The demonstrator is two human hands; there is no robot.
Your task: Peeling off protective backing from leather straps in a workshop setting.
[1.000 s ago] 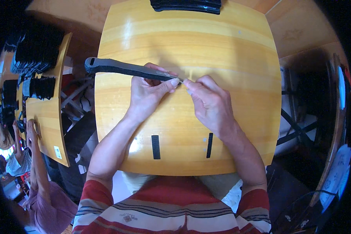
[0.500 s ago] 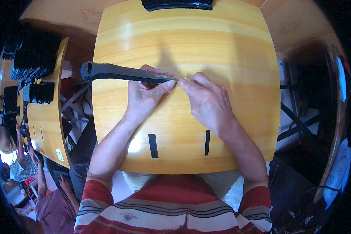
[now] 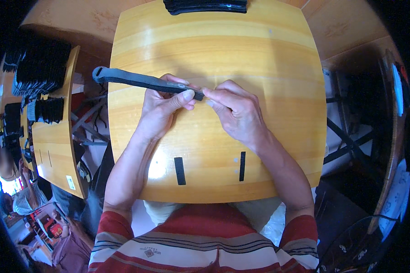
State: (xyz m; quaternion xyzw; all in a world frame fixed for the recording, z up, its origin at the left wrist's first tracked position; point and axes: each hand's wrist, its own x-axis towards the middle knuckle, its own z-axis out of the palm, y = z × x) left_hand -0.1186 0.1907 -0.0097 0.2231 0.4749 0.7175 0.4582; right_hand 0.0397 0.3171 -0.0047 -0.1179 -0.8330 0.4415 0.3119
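My left hand (image 3: 161, 109) is closed around a bundle of grey-and-black hook-and-loop straps (image 3: 132, 78), thumb on top near the right end. The bundle reaches out to the left above the table, and its far end is rounded with a slot. At the bundle's right end, my right hand (image 3: 237, 109) has thumb and forefinger drawn together in a pinch. Whatever lies between those fingertips is too small or hidden to make out. Two short black strips, a left one (image 3: 180, 171) and a right one (image 3: 242, 166), lie on the table between my forearms.
A light wooden table (image 3: 223, 182) is in front of me. At its far edge lies a pile of black straps (image 3: 205, 6). To the left, a second table (image 3: 54, 150) carries tall stacks of black straps (image 3: 41, 68). Other people sit at the lower left.
Both hands have shifted slightly left, and the bundle has tilted so its right end sits lower. That end now shows between my hands. A person at the lower left has moved.
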